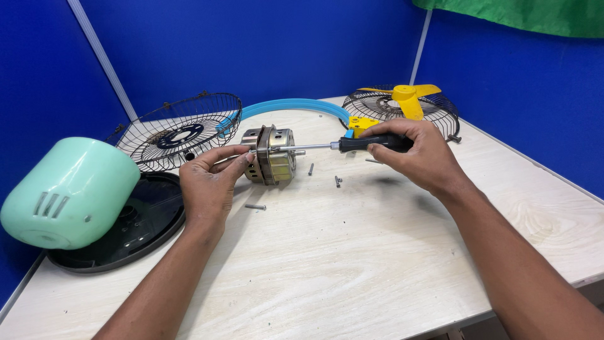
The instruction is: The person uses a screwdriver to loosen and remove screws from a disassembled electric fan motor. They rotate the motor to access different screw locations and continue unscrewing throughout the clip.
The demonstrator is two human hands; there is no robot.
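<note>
With the left hand (211,182) clamped on the bare metal fan motor (270,154) mid-bench and the right hand (418,154) gripping the black-handled screwdriver (352,145), the shaft should, I judge, stay level and square to the screw.

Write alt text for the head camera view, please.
A left hand steadies a metal fan motor on a pale wooden table while the right hand holds a screwdriver against it. Loose screws, two wire grilles and a mint-green housing lie around.
</note>
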